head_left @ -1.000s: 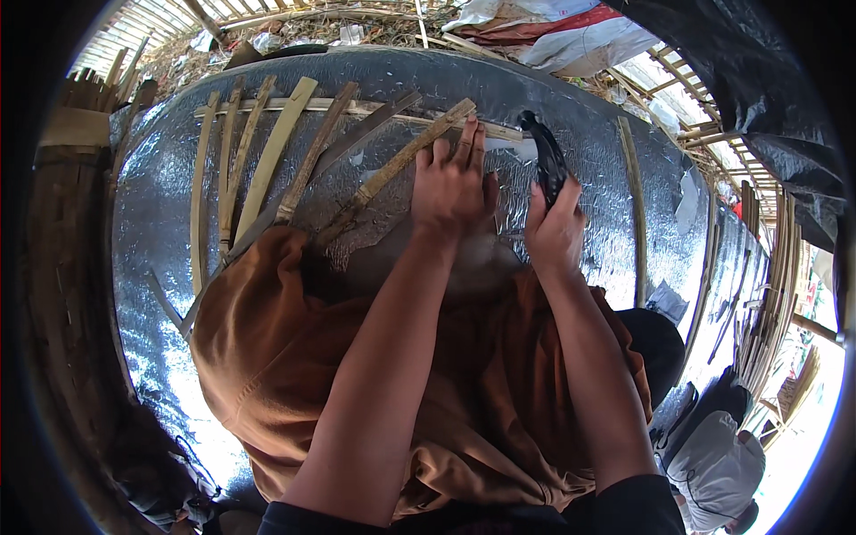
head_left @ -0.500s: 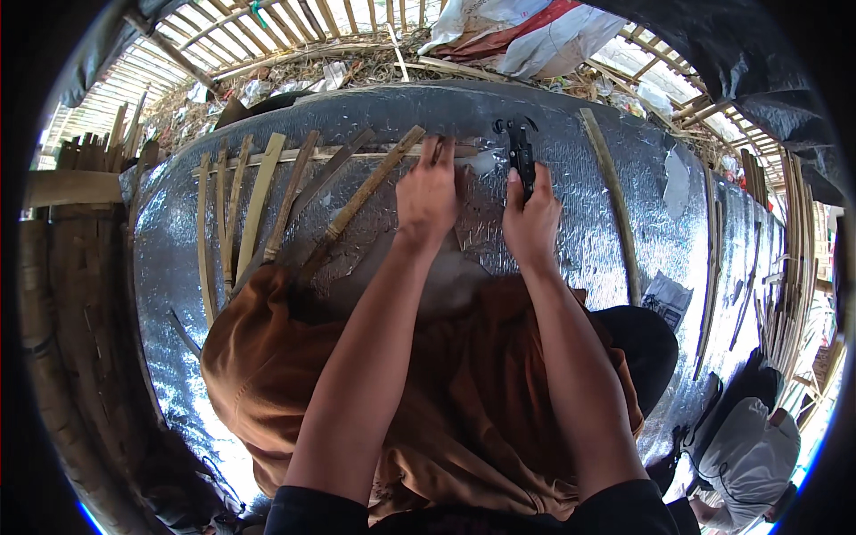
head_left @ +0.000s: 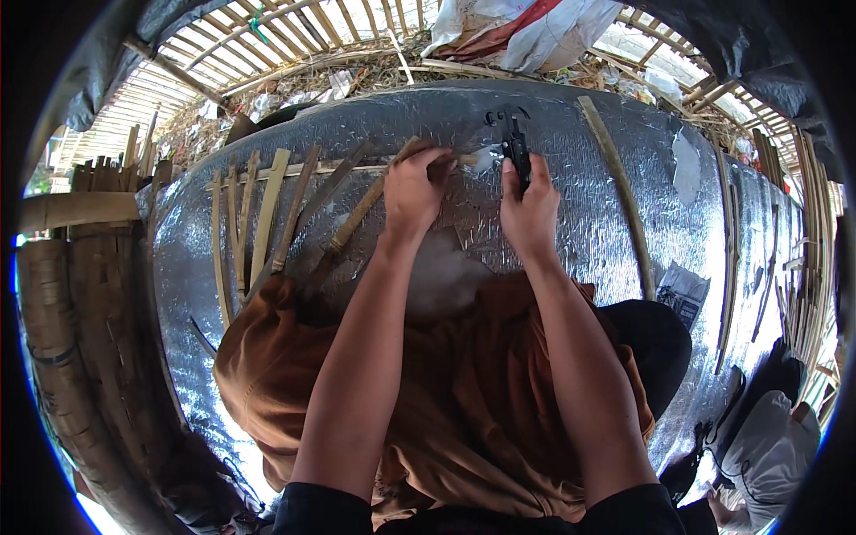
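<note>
My right hand [head_left: 530,209] is closed round the handle of a black multi-tool hammer [head_left: 514,143], its clawed head pointing away from me. To its left, my left hand [head_left: 410,196] has its fingers curled toward the thumb over a long crosswise bamboo strip [head_left: 357,166]. Whatever sits between those fingertips is too small or hidden to make out. A slanting bamboo slat [head_left: 357,218] runs from beneath my left hand toward my knee. Several more upright slats [head_left: 267,214] lie across the crosswise strip at the left.
I sit on a silver foil sheet [head_left: 571,214], brown cloth [head_left: 428,401] over my lap. A single bamboo slat [head_left: 615,192] lies to the right. Thick bamboo poles [head_left: 98,330] stand at the left, thin strips [head_left: 807,241] at the far right. A person in grey [head_left: 767,455] is at the lower right.
My left hand has shifted slightly left, its fingers turning from pointing ahead to curling rightward. The hammer stays in my right hand, nearly in place. The view has shifted a little.
</note>
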A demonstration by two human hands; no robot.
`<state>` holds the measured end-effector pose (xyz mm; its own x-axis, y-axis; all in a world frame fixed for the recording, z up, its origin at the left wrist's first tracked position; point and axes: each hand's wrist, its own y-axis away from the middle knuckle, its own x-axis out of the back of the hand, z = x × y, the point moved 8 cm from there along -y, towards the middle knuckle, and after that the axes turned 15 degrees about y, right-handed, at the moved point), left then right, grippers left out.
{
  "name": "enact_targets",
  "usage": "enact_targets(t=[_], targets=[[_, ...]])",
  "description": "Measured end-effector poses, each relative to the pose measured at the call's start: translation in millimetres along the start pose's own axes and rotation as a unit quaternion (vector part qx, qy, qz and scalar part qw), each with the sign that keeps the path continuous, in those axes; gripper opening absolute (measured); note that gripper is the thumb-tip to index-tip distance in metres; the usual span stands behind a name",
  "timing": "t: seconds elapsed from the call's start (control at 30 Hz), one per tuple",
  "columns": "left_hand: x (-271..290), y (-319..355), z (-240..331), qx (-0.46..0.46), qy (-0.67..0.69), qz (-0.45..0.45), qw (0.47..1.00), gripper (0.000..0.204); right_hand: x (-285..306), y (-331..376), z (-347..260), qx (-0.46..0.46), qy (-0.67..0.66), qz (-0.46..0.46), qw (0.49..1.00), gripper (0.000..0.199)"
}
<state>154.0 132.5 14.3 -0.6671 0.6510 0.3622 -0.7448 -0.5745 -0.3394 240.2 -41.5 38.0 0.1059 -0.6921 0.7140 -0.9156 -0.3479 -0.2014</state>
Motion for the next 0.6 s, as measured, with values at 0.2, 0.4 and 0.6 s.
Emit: enact_targets(t=[0.2, 0.4, 0.6], targets=[[1.9, 2.7, 5.2, 0.006, -0.015, -0.013, 1.0, 0.014, -1.9, 1.0, 0.5, 0.012, 0.009, 0.012, 1.0, 0.023], [3.3, 4.2, 1.7, 0.002, -0.002, 0.002, 1.0, 0.012, -3.6, 1.3, -2.5, 0.007, 0.022, -0.011, 1.0, 0.022], [1.7, 5.3, -2.6, 0.011, 0.019, 0.012, 1.0, 0.011, -5.6, 0.8, 0.1, -0.005, 0.015, -0.027, 0.999, 0.022]])
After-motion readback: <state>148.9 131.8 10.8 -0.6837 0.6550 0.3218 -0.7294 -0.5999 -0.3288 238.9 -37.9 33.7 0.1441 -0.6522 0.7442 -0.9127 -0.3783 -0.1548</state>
